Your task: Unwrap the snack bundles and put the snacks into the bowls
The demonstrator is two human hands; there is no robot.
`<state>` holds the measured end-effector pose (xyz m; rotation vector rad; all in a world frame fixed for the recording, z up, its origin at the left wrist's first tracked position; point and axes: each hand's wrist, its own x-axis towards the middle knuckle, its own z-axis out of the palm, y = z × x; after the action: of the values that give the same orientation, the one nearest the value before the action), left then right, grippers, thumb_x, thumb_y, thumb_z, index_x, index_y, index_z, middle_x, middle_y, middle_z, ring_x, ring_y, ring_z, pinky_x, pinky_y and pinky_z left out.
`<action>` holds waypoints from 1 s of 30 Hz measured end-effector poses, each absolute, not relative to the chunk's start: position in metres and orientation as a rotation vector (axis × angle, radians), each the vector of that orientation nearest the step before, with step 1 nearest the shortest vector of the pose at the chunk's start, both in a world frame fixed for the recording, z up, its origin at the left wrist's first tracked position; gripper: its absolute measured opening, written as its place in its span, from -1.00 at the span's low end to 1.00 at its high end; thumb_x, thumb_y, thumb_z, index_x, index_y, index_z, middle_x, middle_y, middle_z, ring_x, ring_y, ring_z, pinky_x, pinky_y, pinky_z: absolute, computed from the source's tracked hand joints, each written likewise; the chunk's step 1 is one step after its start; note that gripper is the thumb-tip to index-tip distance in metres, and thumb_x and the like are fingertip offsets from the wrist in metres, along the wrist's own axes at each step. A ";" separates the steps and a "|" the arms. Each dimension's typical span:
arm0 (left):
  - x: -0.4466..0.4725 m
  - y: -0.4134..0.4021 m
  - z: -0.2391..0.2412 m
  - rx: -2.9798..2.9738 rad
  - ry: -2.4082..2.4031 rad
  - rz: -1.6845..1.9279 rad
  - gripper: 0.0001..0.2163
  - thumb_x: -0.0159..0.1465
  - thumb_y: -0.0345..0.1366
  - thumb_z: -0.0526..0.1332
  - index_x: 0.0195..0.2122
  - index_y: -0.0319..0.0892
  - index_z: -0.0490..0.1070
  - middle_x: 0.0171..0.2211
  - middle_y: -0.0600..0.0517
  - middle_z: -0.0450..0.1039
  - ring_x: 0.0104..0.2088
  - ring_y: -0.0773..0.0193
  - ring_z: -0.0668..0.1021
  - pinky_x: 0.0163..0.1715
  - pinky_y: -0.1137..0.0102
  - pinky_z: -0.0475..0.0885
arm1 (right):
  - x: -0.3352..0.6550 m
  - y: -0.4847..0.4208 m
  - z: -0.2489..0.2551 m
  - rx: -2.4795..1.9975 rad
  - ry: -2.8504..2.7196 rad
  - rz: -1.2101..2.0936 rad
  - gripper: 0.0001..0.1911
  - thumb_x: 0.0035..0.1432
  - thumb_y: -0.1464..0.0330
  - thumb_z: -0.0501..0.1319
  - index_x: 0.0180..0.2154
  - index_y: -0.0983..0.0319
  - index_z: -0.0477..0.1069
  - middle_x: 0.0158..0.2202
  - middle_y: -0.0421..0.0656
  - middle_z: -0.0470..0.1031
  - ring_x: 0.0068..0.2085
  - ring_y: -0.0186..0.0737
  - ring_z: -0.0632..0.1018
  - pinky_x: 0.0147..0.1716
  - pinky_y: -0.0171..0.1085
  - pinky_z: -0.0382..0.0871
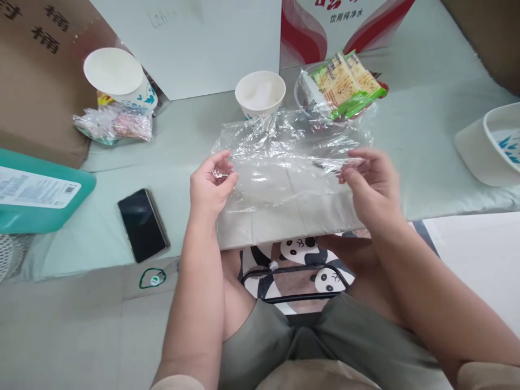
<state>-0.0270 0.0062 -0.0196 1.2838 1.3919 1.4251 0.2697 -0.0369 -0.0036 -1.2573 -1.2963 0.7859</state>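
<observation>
A clear plastic bag (268, 184) is stretched out between my two hands over the front of the covered surface. My left hand (211, 181) pinches its left side between thumb and fingers. On the right side, my right hand (371, 181) grips the plastic, with the thumb pressed toward the bent fingers. Just behind the bag stands a small paper cup (260, 95) with something white inside. Beside that cup, a clear bowl (299, 97) holds several packs of crackers (343, 84) in green and clear wrappers; the bag's far edge lies close against both.
At the left are a large paper cup (116, 73), wrapped snacks (117, 124), a smartphone (143, 225) and a teal jug (44, 189). A white tub (483, 146) stands far right. Boxes, including a white box (211, 43) and a red-and-white carton (341, 32), line the back.
</observation>
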 end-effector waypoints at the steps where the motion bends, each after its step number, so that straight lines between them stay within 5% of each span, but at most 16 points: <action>1: -0.028 0.007 -0.020 1.297 1.420 1.423 -0.59 -0.05 -0.46 0.42 -0.12 -0.08 0.64 -0.33 0.05 0.52 -0.36 0.36 0.51 -0.48 0.52 0.42 | 0.270 -0.037 -0.005 -1.292 -1.382 0.768 -0.77 0.21 0.26 0.32 -0.07 0.04 0.50 -0.33 -0.21 0.46 -0.30 -0.21 0.50 -0.15 -0.10 0.47; 8: -0.033 0.010 -0.024 1.349 1.503 1.449 -0.61 0.01 -0.51 0.40 -0.11 -0.08 0.64 -0.37 0.08 0.45 -0.41 0.40 0.46 -0.50 0.52 0.38 | 0.270 -0.034 -0.008 -1.444 -1.426 0.766 -0.61 0.08 0.32 0.37 0.00 0.08 0.58 -0.35 -0.22 0.47 -0.30 -0.23 0.49 -0.14 -0.09 0.46; 14: -0.038 0.008 -0.024 1.427 1.560 1.429 -0.82 0.08 -0.45 0.39 -0.29 -0.11 0.67 -0.50 0.13 0.29 -0.48 0.44 0.37 -0.48 0.50 0.33 | 0.280 -0.026 -0.009 -1.652 -1.325 0.640 -0.77 0.12 0.34 0.34 -0.14 0.11 0.64 -0.46 -0.26 0.34 -0.42 -0.31 0.38 -0.27 -0.19 0.41; 17: -0.041 0.009 -0.025 1.488 1.519 1.527 -0.97 0.09 -0.35 0.43 -0.43 -0.11 0.64 -0.39 0.05 0.37 -0.37 0.36 0.46 -0.43 0.46 0.38 | 0.283 -0.026 -0.008 -1.623 -1.407 0.403 -0.93 0.12 0.32 0.34 -0.33 0.14 0.61 -0.30 -0.14 0.39 -0.19 -0.16 0.48 -0.06 -0.06 0.45; 22: -0.039 0.010 -0.020 1.359 1.283 1.726 -0.72 0.11 -0.04 0.47 -0.49 -0.08 0.48 -0.15 -0.03 0.53 0.06 0.11 0.55 -0.13 0.31 0.51 | 0.285 -0.032 -0.004 -1.367 -1.524 0.353 -0.74 0.19 0.26 0.34 -0.51 0.17 0.42 0.09 -0.03 0.41 0.25 0.11 0.41 0.28 0.19 0.23; 26: -0.032 0.008 -0.015 1.114 1.182 1.636 -0.68 0.19 0.05 0.41 -0.38 -0.04 0.39 -0.40 0.07 0.54 -0.25 0.23 0.64 -0.19 0.30 0.56 | 0.278 -0.035 -0.006 -1.247 -1.402 0.871 -0.49 0.26 0.01 0.29 -0.57 0.16 0.26 -0.34 -0.11 0.56 -0.08 -0.02 0.62 0.08 0.10 0.44; 30: -0.027 0.007 -0.017 1.117 1.256 1.608 -0.69 0.23 0.03 0.40 -0.36 -0.03 0.37 -0.67 0.21 0.23 -0.64 0.38 0.38 -0.52 0.41 0.44 | 0.265 -0.033 -0.006 -1.281 -1.028 1.138 -0.44 0.10 -0.14 0.36 -0.49 0.13 0.22 -0.62 -0.31 0.31 -0.57 -0.30 0.42 -0.44 -0.17 0.46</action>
<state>-0.0271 0.0074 -0.0167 1.1170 1.2559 1.6075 0.2652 -0.0328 -0.0058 -1.2806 -1.0277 1.1376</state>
